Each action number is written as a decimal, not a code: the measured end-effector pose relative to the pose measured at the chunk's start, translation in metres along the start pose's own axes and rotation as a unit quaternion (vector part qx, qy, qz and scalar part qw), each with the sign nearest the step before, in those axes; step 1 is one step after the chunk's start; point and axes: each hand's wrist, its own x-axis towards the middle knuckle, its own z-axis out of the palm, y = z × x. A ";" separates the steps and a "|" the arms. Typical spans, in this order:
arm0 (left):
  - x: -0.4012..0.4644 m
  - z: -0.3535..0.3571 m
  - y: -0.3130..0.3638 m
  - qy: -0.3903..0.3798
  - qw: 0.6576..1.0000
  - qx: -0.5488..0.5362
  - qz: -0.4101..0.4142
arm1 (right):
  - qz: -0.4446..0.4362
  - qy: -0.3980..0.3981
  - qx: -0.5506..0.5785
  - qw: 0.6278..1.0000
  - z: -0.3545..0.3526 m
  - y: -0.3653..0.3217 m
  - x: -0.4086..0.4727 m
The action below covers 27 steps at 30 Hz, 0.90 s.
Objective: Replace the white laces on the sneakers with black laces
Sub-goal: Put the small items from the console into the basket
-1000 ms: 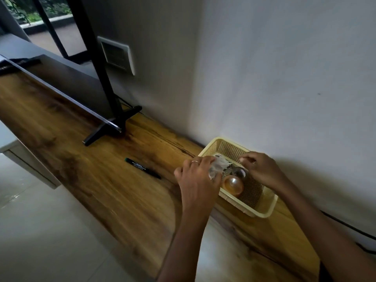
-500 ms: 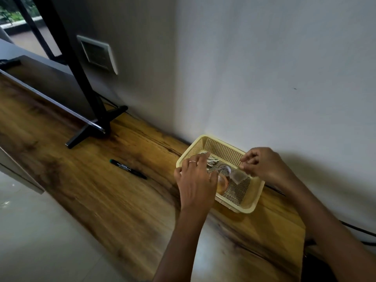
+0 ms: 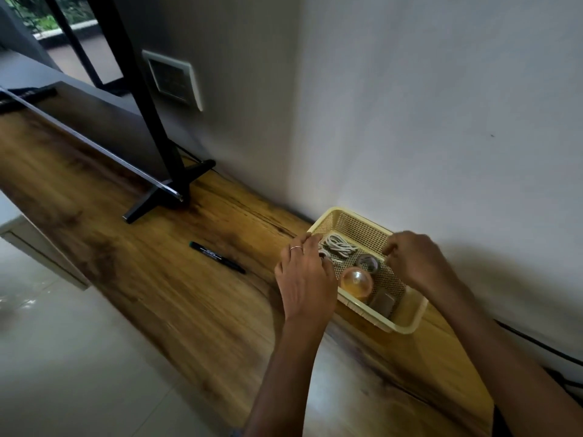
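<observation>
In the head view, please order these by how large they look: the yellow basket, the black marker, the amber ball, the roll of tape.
1. Yellow basket
2. Black marker
3. Amber ball
4. Roll of tape, slightly smaller than the ball.

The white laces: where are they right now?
In the head view the white laces lie bundled in the far-left end of the yellow basket, between the left hand and right hand, beyond the tape roll.
</observation>
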 end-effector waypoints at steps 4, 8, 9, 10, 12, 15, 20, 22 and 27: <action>0.009 -0.015 -0.011 0.024 0.982 -0.129 -0.134 | -0.121 0.034 0.121 0.985 0.002 -0.063 0.000; 0.016 -0.031 -0.034 0.118 0.909 -0.267 -0.299 | -0.239 -0.018 0.165 0.957 0.041 -0.134 -0.005; 0.018 -0.036 -0.041 0.141 0.881 -0.305 -0.333 | -0.257 -0.035 0.158 0.953 0.056 -0.149 -0.003; 0.020 -0.040 -0.044 0.159 0.849 -0.345 -0.367 | -0.270 -0.054 0.142 0.951 0.068 -0.161 -0.001; 0.021 -0.050 -0.052 0.174 0.788 -0.399 -0.435 | -0.276 -0.095 0.097 0.952 0.092 -0.179 0.006; 0.023 -0.056 -0.065 0.174 0.763 -0.415 -0.464 | -0.277 -0.114 0.028 0.954 0.117 -0.191 0.013; 0.025 -0.056 -0.075 0.186 0.773 -0.412 -0.446 | -0.271 -0.073 0.001 0.960 0.127 -0.196 0.012; 0.021 -0.056 -0.068 0.183 0.786 -0.412 -0.423 | -0.265 -0.053 0.029 0.962 0.118 -0.188 0.008; 0.013 -0.050 -0.046 0.182 0.866 -0.352 -0.306 | -0.201 0.093 0.105 0.970 0.065 -0.138 -0.003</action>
